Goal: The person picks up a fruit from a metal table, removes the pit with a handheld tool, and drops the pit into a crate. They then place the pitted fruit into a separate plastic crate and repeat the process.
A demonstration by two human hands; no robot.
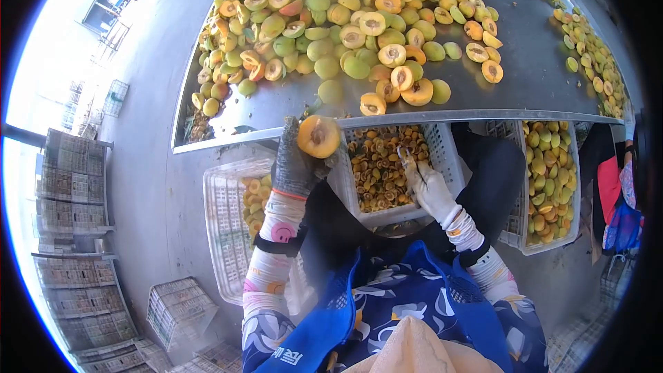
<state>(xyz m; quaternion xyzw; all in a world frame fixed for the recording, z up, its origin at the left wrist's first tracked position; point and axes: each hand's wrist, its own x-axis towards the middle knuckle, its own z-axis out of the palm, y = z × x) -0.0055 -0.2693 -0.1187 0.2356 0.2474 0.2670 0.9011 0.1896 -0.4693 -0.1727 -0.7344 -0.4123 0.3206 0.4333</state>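
Note:
My left hand (295, 166), in a dark grey glove, is closed around a halved yellow peach (319, 137) at the table's front edge. Its cut face is turned up and shows a brown centre. To the right, my right hand (431, 190) wears a white glove and grips a small pitting tool (403, 155) with a bright metal tip. That hand hovers over a white crate (449, 155) between my knees, which holds many brown peach pits (383, 173). Fingers under the peach are partly hidden.
Halved peaches (324, 27) are heaped on the metal table (511, 90). Peach halves also fill a crate (549, 179) on the right and lie in a white crate (224, 235) on the left. Stacked crates (72, 193) stand far left. Another person's sleeve (627, 183) shows at right.

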